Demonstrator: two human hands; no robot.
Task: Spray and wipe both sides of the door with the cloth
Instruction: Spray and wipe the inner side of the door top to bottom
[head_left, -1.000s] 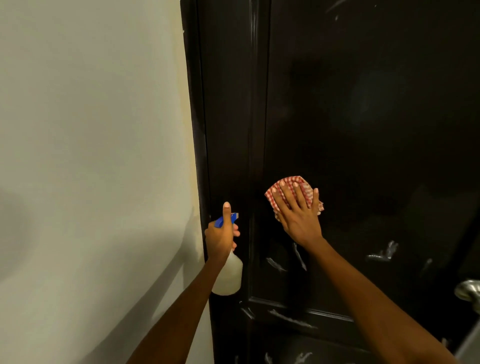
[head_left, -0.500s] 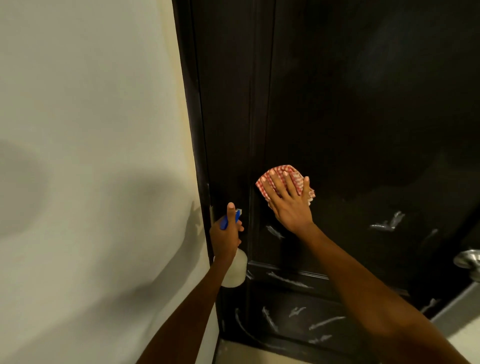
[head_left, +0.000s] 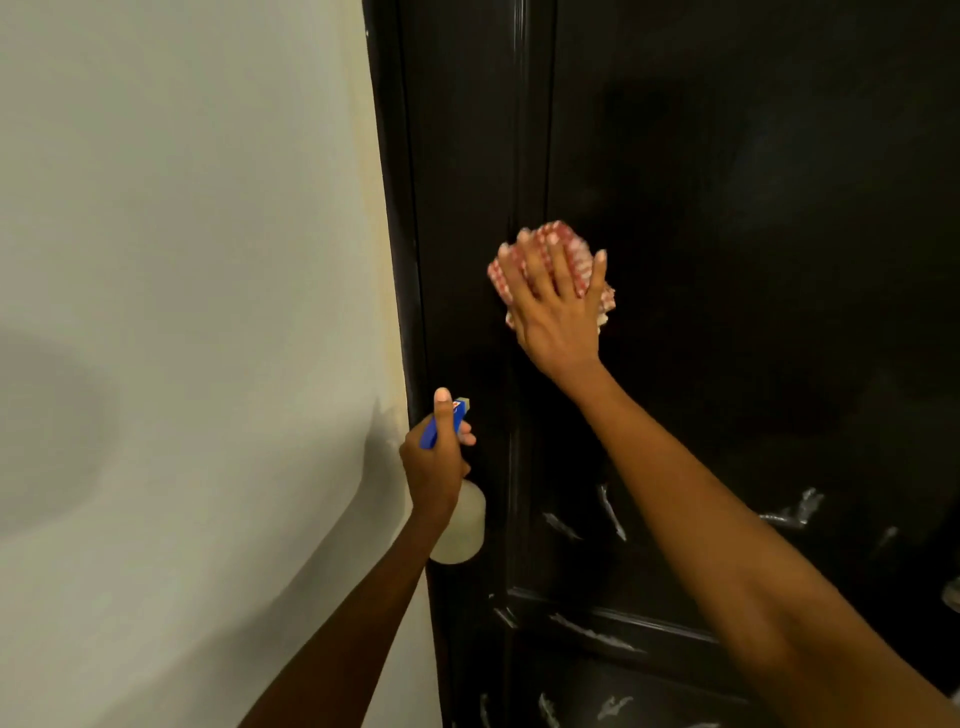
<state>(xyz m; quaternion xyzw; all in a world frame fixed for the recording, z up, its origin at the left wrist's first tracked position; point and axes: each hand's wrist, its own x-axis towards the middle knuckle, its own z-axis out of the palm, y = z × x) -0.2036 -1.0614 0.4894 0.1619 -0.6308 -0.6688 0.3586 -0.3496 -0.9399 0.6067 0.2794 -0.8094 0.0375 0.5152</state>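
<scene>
Right hand (head_left: 558, 317): fingers spread flat, pressing the red-checked cloth (head_left: 563, 249) against the dark panelled door (head_left: 753, 260), right of its left edge.

Left hand (head_left: 434, 460): gripping the spray bottle (head_left: 460, 525) beside that edge; long axis upright, blue nozzle (head_left: 454, 413) pointing doorward.

Risk: white streaks (head_left: 792, 512) below the cloth are likely being missed, leaving smears; the bunched cloth could be slipping from under the palm.

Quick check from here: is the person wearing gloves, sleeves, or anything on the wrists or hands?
No. Both forearms are bare to the frame edge, no sleeves visible. The left hand and right hand are ungloved, with no rings, watch or bands showing. Fingernails look short and unpainted.
</scene>
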